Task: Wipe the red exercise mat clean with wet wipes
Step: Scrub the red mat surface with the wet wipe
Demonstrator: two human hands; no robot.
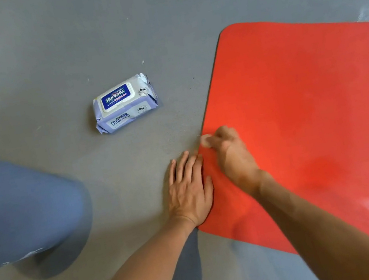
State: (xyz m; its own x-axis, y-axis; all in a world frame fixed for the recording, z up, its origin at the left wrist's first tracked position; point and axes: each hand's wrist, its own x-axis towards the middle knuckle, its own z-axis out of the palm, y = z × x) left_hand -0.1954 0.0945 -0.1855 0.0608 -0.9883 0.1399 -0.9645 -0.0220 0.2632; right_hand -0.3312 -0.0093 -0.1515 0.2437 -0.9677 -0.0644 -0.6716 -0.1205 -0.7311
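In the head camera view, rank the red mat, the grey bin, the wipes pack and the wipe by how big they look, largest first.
1. Red mat, though cut off by the frame.
2. Grey bin, nearer the camera and partly out of frame, so unsure.
3. Wipes pack.
4. Wipe, mostly hidden in the right hand.

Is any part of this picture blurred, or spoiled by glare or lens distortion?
Head view: the right hand and its wipe are motion-blurred; the left hand and the pack are sharp. Pale glare lies on the mat at lower right and on the floor at top right. The wide lens stretches the grey bin at the left edge.
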